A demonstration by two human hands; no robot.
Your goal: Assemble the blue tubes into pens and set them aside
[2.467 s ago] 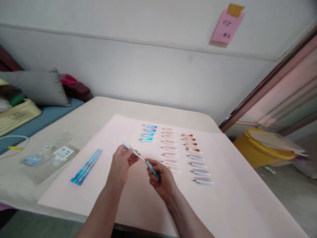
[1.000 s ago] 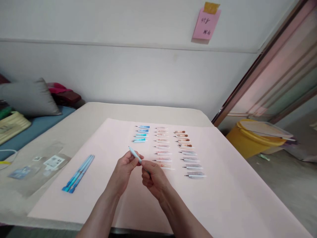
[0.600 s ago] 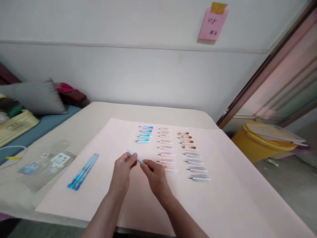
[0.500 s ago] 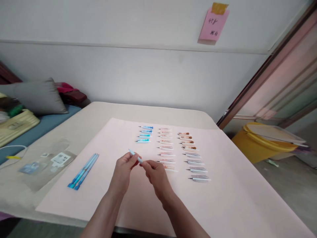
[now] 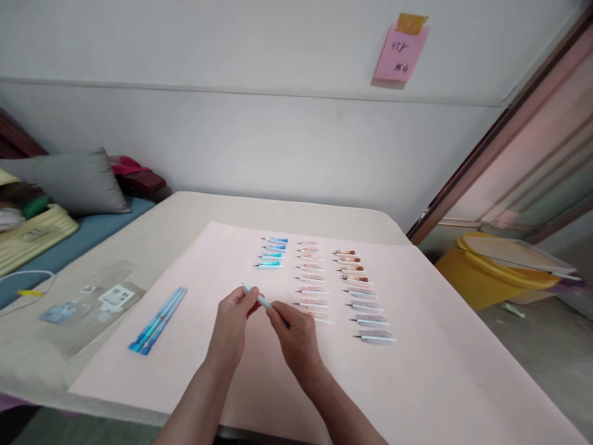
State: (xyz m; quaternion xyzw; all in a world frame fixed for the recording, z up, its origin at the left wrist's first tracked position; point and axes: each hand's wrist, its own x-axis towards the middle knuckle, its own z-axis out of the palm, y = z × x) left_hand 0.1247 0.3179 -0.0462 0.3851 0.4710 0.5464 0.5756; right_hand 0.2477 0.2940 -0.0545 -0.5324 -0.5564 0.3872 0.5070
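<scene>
Both my hands hold one thin light-blue stick (image 5: 262,300) above the pink paper sheet (image 5: 435,383). My left hand (image 5: 233,321) pinches its far end between thumb and fingers. My right hand (image 5: 295,334) is closed round the near end, which is hidden in the fingers. Just beyond the hands lie three columns of small pen-like pieces: blue ones (image 5: 272,252), pinkish ones (image 5: 311,278) and brown and grey ones (image 5: 360,288). Two or three more blue sticks (image 5: 159,319) lie together on the paper to the left.
A clear plastic bag with labels (image 5: 88,301) lies on the beige table (image 5: 152,235) to the left. Beyond it are a grey pillow (image 5: 69,179) and a pale yellow case (image 5: 32,232). A yellow bucket (image 5: 491,269) stands on the floor at right. A pink note (image 5: 399,54) hangs on the wall.
My hands have drawn closer together along the blue stick, so less of it shows between them. The right hand has slid up from the stick's near end.
</scene>
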